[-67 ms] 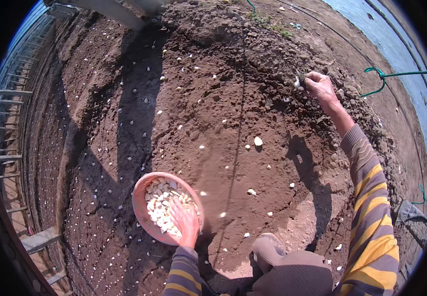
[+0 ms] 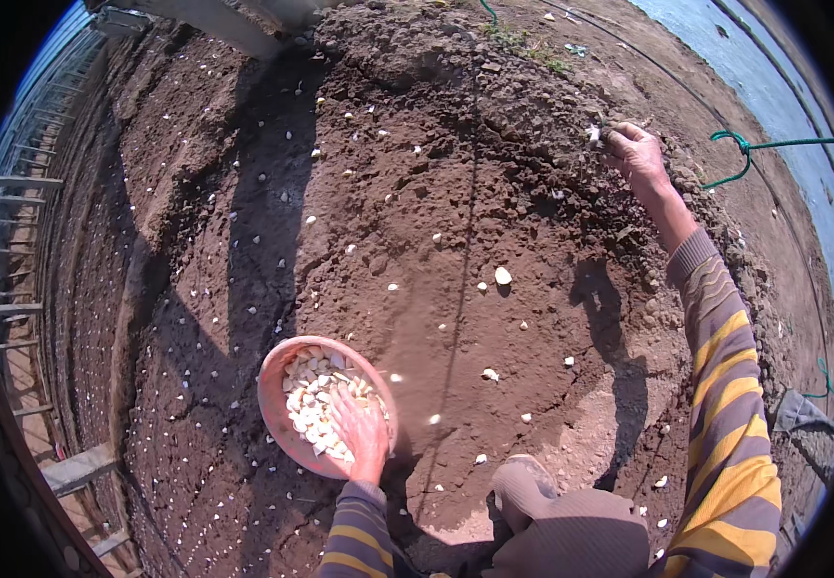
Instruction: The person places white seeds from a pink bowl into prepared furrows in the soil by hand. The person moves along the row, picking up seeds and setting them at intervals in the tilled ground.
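Note:
Garlic cloves [image 2: 309,409] fill a round pinkish-orange bowl [image 2: 275,424] that sits tilted on the brown soil. My left hand [image 2: 364,433] rests inside it, palm down, its fingers stretched over the cloves; the fingertips are partly sunk among them. Out at the far right, my right hand [image 2: 635,156] is raised with thumb and fingers pinched together. A whitish garlic clove [image 2: 593,133] shows at its fingertips, above the rough soil edge. Single cloves are set apart across the bed, among them a larger one [image 2: 504,275] between my hands.
A dark string line [image 2: 465,241] runs along the bed. Green rope [image 2: 746,146] is tied at the right, by a pale blue sheet [image 2: 716,58]. My shoe [image 2: 523,491] stands at the lower middle. Grey posts [image 2: 215,24] rise at the far left.
My right hand has shifted slightly right and up, and the clove at its fingertips has turned. The left hand and bowl stay where they were.

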The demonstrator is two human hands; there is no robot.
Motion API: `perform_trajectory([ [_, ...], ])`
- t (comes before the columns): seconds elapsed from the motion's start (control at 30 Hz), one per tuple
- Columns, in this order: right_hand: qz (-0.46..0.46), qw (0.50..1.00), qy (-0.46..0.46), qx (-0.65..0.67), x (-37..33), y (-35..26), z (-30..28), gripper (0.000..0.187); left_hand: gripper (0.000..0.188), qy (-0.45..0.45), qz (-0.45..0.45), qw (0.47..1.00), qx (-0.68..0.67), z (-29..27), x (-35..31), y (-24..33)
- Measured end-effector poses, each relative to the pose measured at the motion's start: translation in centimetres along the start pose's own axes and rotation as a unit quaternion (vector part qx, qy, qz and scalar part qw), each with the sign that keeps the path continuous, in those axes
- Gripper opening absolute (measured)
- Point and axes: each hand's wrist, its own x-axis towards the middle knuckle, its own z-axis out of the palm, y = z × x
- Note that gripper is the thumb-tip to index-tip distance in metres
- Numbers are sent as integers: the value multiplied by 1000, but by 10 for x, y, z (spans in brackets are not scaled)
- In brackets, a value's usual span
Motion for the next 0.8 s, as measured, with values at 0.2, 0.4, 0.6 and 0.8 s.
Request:
perform_trajectory([
  [0.2,2,995,99,30,29,12,-7,32,65,6,4,1000,17,1,-1,-6],
  [0.4,-142,858,-243,-428,-126,96,95,16,65,-11,-11,1000,12,-2,2,2],
  [0.6,-258,743,-237,-571,-152,133,113,15,67,-4,-5,1000,14,-1,0,0],
  [0.8,-321,746,-255,-525,-158,142,105,14,68,-21,-20,1000,4,-5,1,7],
])
